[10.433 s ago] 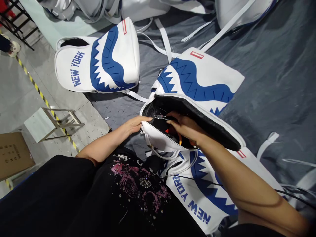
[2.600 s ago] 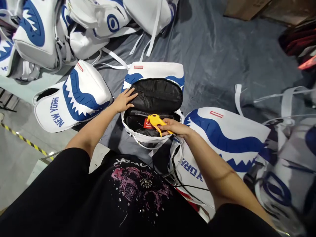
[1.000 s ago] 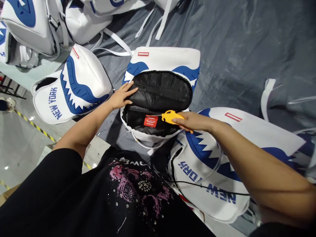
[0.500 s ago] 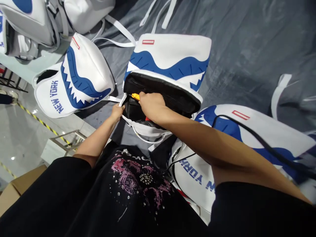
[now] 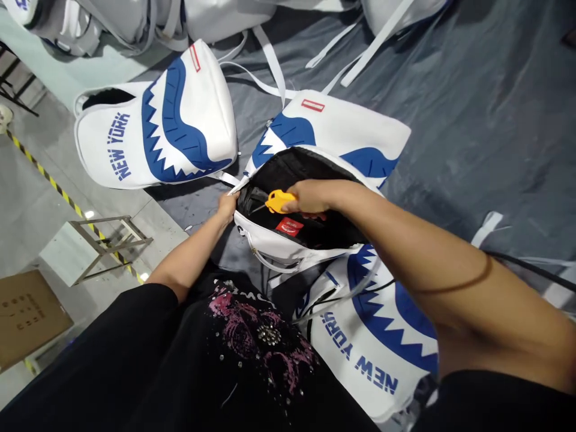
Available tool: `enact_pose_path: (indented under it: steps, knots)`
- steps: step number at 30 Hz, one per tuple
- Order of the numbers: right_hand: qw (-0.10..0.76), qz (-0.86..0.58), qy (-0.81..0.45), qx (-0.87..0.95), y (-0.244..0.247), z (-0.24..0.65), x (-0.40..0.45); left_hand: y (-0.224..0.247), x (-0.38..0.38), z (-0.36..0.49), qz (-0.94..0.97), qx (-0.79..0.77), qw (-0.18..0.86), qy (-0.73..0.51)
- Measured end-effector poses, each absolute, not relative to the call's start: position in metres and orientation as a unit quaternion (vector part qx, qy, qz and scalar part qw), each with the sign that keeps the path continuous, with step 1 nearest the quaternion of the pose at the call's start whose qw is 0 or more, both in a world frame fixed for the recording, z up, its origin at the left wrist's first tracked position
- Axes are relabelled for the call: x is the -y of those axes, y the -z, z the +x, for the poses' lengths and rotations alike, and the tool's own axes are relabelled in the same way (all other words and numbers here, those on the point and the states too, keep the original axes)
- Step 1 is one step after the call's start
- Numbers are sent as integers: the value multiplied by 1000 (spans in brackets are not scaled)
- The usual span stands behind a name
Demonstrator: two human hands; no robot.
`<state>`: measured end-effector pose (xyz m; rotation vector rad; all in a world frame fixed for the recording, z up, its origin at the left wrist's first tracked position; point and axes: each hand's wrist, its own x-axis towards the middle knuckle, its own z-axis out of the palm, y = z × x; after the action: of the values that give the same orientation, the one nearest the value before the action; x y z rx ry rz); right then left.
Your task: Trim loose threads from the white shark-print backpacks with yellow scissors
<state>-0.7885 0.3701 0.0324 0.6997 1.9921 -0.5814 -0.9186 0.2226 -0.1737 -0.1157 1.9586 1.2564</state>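
A white and blue backpack [image 5: 351, 126] lies on the dark cloth with its black-lined opening towards me. My left hand [image 5: 227, 206] pinches the left corner of its opening. Inside the mouth of the bag, my right hand [image 5: 310, 198] grips a small yellow tool [image 5: 279, 201], whose thin tip points left at the dark lining. A red label [image 5: 289, 226] shows on the lining below the tool. What the tip touches is too small to tell.
Another white and blue backpack [image 5: 202, 114] lies at the left, and one more [image 5: 373, 342] is under my right forearm. Grey-white bags [image 5: 225, 18] line the back. A black cable [image 5: 535, 270] crosses the right. A stool [image 5: 74, 252] and a cardboard box [image 5: 31, 315] stand on the floor.
The view has shifted. My right hand has turned, showing more of the yellow tool, and the opening is wider with the red label now exposed. My left hand still holds the corner.
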Motion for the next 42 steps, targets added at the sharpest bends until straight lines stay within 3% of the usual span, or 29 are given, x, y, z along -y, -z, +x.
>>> enact_pose_path:
  steps: [5,8,12,16,23,29,33,37,42]
  knots:
    - [348,302,136,-877,-32,-773,-353,157,-215,-917,22,-813,369,-450]
    - [380,297,158,-861,-31,-768,-343,130,-201,-909,106,-835,328,-429]
    - [405,304,149,-849,-35,-769,-348,92,-175,-888,500,-781,239,-289]
    - [436,313,143,-831,-43,-759,-354,74,-142,-873,708,-607,356,-61]
    - [472,298,160,-814,-36,-746,-348,69,-149,-830,705,-557,406,166]
    - [412,305,169,-842,-20,-749,-352,55,-165,-785,688,-448,527,220]
    - [372,303,189,-857,-18,-751,-352,47,-127,-802,708,-498,455,211]
    - [408,306,226,-830,-35,-752,-346,50,-102,-828,739,-544,376,130]
    - [425,267,265,-823,-55,-739,-336,51,-95,-839,751,-533,385,72]
